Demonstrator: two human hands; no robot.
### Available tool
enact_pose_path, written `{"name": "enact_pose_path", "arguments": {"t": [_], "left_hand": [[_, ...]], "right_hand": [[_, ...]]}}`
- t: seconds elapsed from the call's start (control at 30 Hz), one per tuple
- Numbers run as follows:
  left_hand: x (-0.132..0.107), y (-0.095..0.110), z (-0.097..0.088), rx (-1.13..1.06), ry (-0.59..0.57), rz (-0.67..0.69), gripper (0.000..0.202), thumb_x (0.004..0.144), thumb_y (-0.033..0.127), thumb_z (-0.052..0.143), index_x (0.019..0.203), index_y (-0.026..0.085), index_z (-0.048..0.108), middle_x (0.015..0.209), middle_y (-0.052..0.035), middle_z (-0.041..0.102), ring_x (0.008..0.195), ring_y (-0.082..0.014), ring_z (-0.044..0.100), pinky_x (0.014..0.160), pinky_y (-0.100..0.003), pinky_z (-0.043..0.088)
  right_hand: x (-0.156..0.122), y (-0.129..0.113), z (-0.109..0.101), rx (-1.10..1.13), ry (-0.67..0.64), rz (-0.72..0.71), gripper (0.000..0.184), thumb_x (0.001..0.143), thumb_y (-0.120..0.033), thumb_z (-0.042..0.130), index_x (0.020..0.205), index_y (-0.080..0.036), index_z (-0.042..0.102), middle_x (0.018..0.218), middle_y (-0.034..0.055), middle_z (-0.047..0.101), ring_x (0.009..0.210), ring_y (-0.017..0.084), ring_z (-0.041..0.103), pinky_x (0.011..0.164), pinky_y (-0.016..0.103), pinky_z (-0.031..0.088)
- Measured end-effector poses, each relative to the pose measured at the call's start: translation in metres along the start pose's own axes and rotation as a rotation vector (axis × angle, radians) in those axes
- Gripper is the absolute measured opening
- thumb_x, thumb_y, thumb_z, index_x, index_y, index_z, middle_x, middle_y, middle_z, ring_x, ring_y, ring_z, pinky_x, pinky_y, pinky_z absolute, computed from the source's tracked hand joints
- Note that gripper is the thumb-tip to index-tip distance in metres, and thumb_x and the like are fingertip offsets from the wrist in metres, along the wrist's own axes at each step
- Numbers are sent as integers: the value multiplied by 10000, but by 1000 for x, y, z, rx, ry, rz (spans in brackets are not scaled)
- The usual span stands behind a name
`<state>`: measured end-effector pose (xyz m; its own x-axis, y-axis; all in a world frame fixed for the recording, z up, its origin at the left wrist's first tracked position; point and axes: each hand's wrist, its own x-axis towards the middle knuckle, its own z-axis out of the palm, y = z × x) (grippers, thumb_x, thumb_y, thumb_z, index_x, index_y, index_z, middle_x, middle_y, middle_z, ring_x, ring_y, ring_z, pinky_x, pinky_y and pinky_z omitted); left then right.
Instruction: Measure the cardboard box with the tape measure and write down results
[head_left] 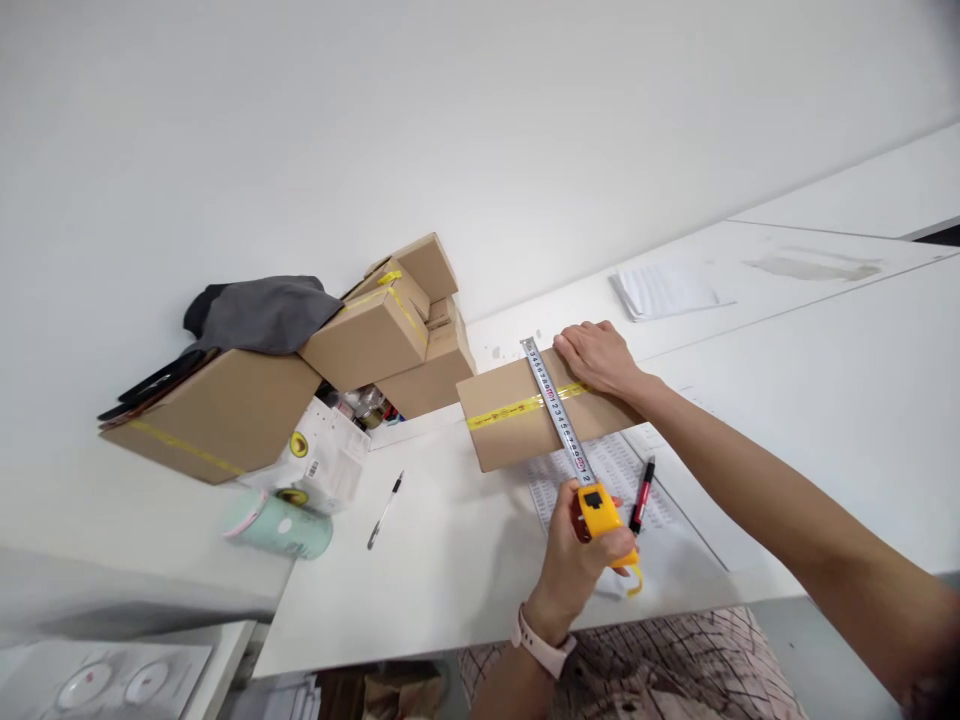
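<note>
A flat cardboard box (510, 420) with a yellow tape stripe lies on the white table (450, 560). My right hand (600, 358) rests on its far right end, fingers pressed down by the tip of a steel tape. The tape blade (556, 410) runs across the box lid. My left hand (577, 555) grips the yellow tape measure (600, 510) case at the near side of the box. A red and black pen (642, 495) lies on a printed sheet (622, 490) just right of that hand.
Several stacked cardboard boxes (375, 335) and a larger box (217, 410) with grey cloth (262, 312) stand at the left. A mint cup (281, 525) lies on its side near a white packet (326, 460). A black pen (385, 510) and folded paper (660, 292) lie on the table.
</note>
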<state>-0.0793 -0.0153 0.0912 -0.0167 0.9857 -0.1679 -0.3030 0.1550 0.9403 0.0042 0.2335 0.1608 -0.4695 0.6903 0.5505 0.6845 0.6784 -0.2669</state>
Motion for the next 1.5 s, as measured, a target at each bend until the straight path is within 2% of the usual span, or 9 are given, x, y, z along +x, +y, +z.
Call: {"name": "enact_pose_path", "arguments": {"t": [0.2,0.4,0.57,0.7,0.87,1.03,1.33,1.43,1.5], "left_hand": [[-4,-22,6,-14,11,-57,708,542,520,936,1022,215,514,1061,-44,647,689,-127,655,481,-191,532],[-2,-34,6,-5,21,-53,661,571,447,915,1030,212,502,1050,-43,643,708,-128,638,521,-213,543],[-1,-34,6,32,-2,-23,571,611,344,889,1028,207,523,967,-13,629,692,-99,570,618,-228,528],[5,-24,7,36,12,5,585,616,335,899,1055,214,532,942,-6,621,748,-118,568,664,-236,510],[21,-5,5,6,30,65,665,656,381,900,1182,217,527,1034,-25,628,774,-121,590,680,-251,533],[35,1,4,8,42,93,670,671,452,899,1176,220,525,1039,-30,641,771,-140,638,637,-253,535],[40,-11,4,0,38,91,733,651,433,917,1227,231,511,1068,-38,653,797,-150,641,681,-283,544],[32,-24,-5,40,6,134,770,652,398,923,1274,245,495,1148,-52,646,889,-169,643,812,-339,555],[19,-38,-15,104,9,144,823,635,369,934,1308,251,477,1188,-63,641,968,-192,639,900,-376,537]], "right_hand": [[7,-7,-2,67,-6,73,521,1055,-426,199,770,-224,585,900,119,741,894,280,609,892,445,359],[10,-14,-1,93,23,169,500,992,-564,374,740,-215,629,861,128,729,914,298,622,907,463,366],[11,-17,-1,93,26,209,450,925,-606,489,722,-228,626,841,121,722,918,316,615,896,479,366],[10,-17,-2,101,1,235,423,920,-591,524,747,-222,635,879,118,723,969,320,616,912,471,347],[8,-16,-1,98,17,219,421,935,-579,509,739,-221,616,888,112,735,949,308,616,891,453,336],[8,-17,1,76,50,210,425,943,-577,510,738,-220,613,870,105,744,931,297,610,871,432,331],[4,-18,0,49,59,198,447,991,-563,453,751,-217,603,862,87,735,890,270,599,866,419,319],[2,-18,-1,36,54,195,500,1045,-518,336,749,-215,601,873,89,732,870,256,585,859,423,317],[-3,-18,-2,9,60,168,498,1034,-539,367,759,-210,620,901,95,732,889,261,576,867,429,316]]}}
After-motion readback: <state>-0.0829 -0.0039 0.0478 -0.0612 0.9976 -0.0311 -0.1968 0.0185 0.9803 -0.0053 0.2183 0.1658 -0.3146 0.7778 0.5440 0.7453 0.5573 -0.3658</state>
